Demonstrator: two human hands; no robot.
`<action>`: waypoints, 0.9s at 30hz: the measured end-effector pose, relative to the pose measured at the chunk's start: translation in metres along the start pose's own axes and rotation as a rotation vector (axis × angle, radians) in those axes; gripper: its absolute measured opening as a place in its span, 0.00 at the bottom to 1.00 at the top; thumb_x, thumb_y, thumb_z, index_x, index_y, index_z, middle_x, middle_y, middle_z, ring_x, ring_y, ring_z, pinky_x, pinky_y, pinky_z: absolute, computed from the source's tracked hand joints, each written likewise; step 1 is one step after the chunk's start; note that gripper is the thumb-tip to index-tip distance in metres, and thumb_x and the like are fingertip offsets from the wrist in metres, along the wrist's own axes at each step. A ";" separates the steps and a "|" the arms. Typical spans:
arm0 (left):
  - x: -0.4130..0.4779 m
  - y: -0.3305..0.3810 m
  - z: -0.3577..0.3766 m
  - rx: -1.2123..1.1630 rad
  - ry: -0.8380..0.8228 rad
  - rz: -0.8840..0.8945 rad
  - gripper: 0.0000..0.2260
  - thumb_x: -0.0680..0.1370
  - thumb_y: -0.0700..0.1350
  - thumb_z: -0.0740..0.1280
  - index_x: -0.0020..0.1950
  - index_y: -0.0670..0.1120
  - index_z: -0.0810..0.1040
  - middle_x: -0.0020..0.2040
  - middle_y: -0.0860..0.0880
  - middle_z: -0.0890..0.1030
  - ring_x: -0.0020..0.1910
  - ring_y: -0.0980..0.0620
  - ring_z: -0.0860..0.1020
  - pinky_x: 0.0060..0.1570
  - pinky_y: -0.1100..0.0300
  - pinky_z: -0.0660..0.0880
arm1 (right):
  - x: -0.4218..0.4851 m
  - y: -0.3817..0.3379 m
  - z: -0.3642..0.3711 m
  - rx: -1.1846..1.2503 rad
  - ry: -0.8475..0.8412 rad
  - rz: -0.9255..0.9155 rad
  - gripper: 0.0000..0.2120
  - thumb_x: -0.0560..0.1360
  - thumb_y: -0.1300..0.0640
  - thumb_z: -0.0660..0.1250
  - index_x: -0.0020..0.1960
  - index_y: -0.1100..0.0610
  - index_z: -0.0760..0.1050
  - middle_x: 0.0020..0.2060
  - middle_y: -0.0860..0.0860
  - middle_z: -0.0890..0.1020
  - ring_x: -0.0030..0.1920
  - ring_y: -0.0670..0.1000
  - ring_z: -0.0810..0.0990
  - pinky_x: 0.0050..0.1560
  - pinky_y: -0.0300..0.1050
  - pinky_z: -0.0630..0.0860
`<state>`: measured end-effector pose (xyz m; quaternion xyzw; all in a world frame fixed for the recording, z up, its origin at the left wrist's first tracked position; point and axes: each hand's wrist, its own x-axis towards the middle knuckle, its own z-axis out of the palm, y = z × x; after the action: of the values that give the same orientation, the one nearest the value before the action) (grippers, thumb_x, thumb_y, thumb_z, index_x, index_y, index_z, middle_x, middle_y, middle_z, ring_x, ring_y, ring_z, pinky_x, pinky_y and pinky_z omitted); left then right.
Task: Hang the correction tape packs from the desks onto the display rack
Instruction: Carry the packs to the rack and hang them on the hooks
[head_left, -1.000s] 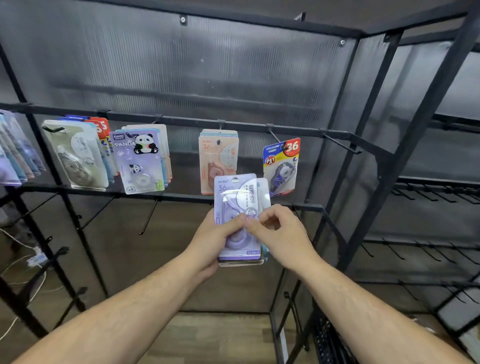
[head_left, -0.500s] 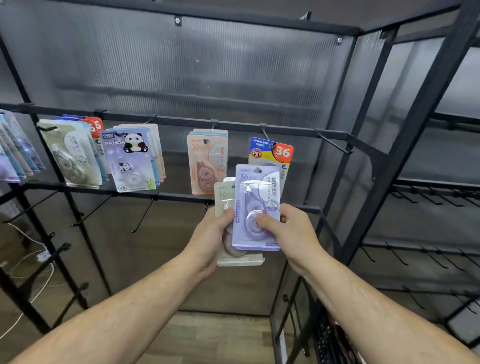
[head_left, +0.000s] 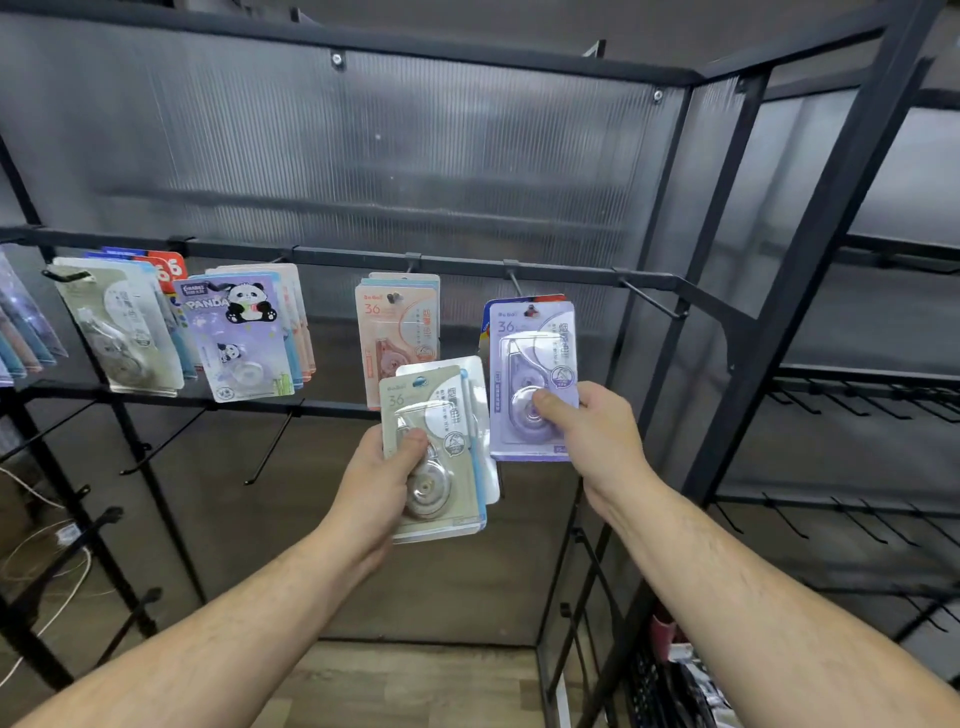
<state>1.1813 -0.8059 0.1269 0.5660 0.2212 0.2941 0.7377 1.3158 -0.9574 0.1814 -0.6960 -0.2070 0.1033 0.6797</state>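
The right hand (head_left: 587, 431) pinches a purple pack (head_left: 535, 364) that hides most of a hung pack (head_left: 485, 319); the left hand (head_left: 376, 483) grips a stack (head_left: 436, 478).

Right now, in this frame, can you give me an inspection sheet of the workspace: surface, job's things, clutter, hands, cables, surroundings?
Surface: black metal display rack, with a hook rail across a ribbed translucent back panel.
Job's things: purple correction tape pack raised to a hook; cannot tell whether it is threaded on. A stack of beige and blue packs is held lower. Pink packs, panda packs and a grey-green pack hang on hooks.
Clutter: dark indistinct items low at right.
Hands: left hand grips the stack; right hand pinches the purple pack.
Cables: white cables on the floor at left.
Surroundings: second black rack with bare hooks at right; wooden floor.
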 end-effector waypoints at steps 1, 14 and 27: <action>0.000 0.001 -0.002 -0.003 0.002 0.007 0.06 0.85 0.43 0.62 0.58 0.45 0.78 0.48 0.48 0.87 0.45 0.49 0.85 0.56 0.46 0.79 | 0.002 0.002 0.001 -0.027 0.002 0.010 0.05 0.77 0.57 0.73 0.52 0.58 0.82 0.47 0.50 0.88 0.50 0.53 0.87 0.52 0.51 0.83; 0.003 0.001 -0.012 0.000 0.018 0.001 0.09 0.85 0.43 0.63 0.63 0.42 0.76 0.55 0.42 0.86 0.48 0.48 0.85 0.54 0.48 0.81 | 0.024 0.016 0.018 -0.354 0.191 -0.070 0.02 0.74 0.55 0.72 0.43 0.53 0.81 0.38 0.43 0.81 0.44 0.49 0.81 0.46 0.48 0.79; 0.001 -0.004 0.007 0.033 -0.057 0.007 0.17 0.78 0.46 0.72 0.65 0.43 0.76 0.58 0.43 0.86 0.58 0.42 0.84 0.62 0.40 0.78 | -0.036 0.024 0.030 -0.368 -0.153 -0.117 0.20 0.62 0.40 0.80 0.40 0.54 0.79 0.37 0.50 0.83 0.34 0.45 0.75 0.42 0.49 0.79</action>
<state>1.1873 -0.8110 0.1253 0.5872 0.2029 0.2768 0.7331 1.2742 -0.9453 0.1514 -0.7853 -0.3135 0.0768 0.5283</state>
